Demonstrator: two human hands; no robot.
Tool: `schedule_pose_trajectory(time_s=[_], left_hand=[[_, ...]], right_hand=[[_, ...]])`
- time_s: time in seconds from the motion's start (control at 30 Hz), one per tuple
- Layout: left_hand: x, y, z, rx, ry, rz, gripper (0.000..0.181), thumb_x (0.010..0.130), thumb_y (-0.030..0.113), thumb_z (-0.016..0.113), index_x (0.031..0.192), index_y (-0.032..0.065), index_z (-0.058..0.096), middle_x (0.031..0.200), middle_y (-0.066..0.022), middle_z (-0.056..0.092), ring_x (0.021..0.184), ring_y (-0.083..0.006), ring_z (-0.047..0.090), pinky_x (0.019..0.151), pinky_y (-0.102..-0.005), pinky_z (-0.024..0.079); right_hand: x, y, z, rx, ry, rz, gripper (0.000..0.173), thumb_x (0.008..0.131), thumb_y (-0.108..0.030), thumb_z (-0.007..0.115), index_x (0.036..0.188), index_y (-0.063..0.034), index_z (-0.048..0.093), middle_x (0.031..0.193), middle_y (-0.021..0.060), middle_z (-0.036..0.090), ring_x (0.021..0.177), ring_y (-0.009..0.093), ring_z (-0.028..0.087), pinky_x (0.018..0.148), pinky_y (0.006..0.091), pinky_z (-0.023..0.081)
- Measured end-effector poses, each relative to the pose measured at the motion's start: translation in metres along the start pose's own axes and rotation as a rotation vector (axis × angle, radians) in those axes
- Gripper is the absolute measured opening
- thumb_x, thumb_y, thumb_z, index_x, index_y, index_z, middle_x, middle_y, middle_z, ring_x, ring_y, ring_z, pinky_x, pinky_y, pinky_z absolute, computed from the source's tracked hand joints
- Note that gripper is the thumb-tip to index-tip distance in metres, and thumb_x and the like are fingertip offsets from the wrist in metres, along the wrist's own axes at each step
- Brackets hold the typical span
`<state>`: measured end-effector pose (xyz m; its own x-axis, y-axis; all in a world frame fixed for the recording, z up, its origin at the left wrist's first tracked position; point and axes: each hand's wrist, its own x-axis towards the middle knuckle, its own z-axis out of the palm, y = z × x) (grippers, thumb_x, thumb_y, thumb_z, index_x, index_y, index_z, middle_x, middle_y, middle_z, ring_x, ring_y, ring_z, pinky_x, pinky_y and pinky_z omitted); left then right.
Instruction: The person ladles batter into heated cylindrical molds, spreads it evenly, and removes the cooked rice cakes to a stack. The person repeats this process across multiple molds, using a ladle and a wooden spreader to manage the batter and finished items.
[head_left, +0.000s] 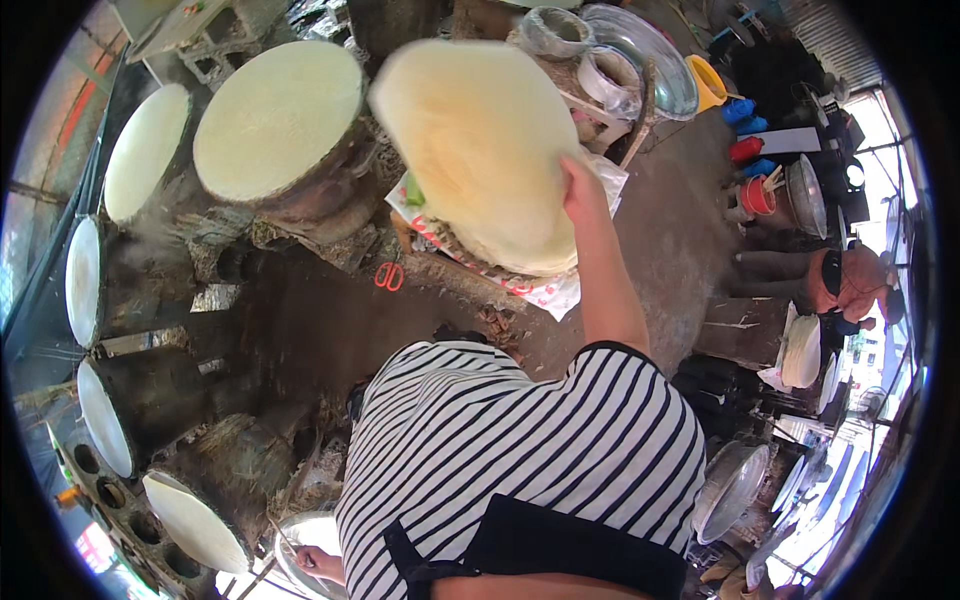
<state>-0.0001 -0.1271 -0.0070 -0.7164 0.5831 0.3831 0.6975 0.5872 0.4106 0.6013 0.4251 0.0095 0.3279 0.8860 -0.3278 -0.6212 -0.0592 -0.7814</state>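
Observation:
My right hand (581, 189) grips the right edge of a large, thin, cream-coloured round sheet (480, 135), which looks like a flatbread or pancake and is blurred. The sheet spreads over a stack of similar pale sheets (517, 251), hiding most of it. Under the stack lies a white wrapper with red print (561, 298). Low on the left, my left hand (319, 562) is closed around a thin stick (285, 534), beside a shiny metal basin (307, 529). My striped shirt hides the left arm and part of the basin.
Drum-shaped stoves with pale round tops curve along the left, the nearest large top (279, 120) beside the stack. Orange-handled scissors (388, 276) lie below. Plastic-wrapped rings (609, 79) and a wide metal basin (667, 64) sit behind. Far right, a person (840, 281) stands near another stack (801, 351).

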Motion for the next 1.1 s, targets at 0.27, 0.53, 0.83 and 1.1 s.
schedule_pose_trajectory(time_s=[0.27,0.53,0.83,1.1], left_hand=[[-0.001,0.007,0.01,-0.065,-0.016,-0.121,0.019,0.089,0.002,0.045,0.107,-0.0048,0.046,0.078,-0.0072,0.042,0.072,-0.0167,0.045,0.07,-0.0262,0.039],[-0.043,-0.011,0.004,-1.618,0.471,-1.056,0.014,0.089,0.005,0.046,0.101,-0.0034,0.049,0.07,-0.005,0.041,0.062,-0.0135,0.043,0.058,-0.0224,0.038],[-0.041,-0.038,0.007,-2.309,0.929,-1.041,0.021,0.091,0.01,0.045,0.105,-0.0046,0.049,0.056,0.001,0.04,0.041,-0.0079,0.034,0.037,-0.02,0.031],[-0.107,-0.052,0.017,-2.05,1.158,-1.061,0.016,0.091,0.01,0.046,0.103,-0.0012,0.045,0.092,-0.0138,0.061,0.041,-0.0029,0.034,0.033,-0.0167,0.03]], right_hand=[[0.035,0.074,-0.219,0.146,0.493,0.124,0.038,0.081,-0.004,0.058,0.116,0.0063,0.048,0.112,0.0155,0.057,0.1,0.029,0.059,0.083,0.0414,0.052],[0.103,0.058,-0.216,-0.754,0.768,0.181,0.032,0.071,-0.02,0.066,0.091,0.0046,0.063,0.083,0.0135,0.063,0.078,0.025,0.06,0.065,0.0387,0.049],[0.11,0.129,0.005,-1.565,0.093,-0.523,0.027,0.076,-0.011,0.059,0.1,0.0004,0.062,0.094,0.0137,0.062,0.091,0.027,0.057,0.08,0.0385,0.045],[-0.258,0.382,0.375,-0.839,-1.823,-0.945,0.037,0.073,-0.004,0.062,0.109,-0.0062,0.057,0.106,0.0148,0.057,0.101,0.033,0.053,0.086,0.0416,0.044]])
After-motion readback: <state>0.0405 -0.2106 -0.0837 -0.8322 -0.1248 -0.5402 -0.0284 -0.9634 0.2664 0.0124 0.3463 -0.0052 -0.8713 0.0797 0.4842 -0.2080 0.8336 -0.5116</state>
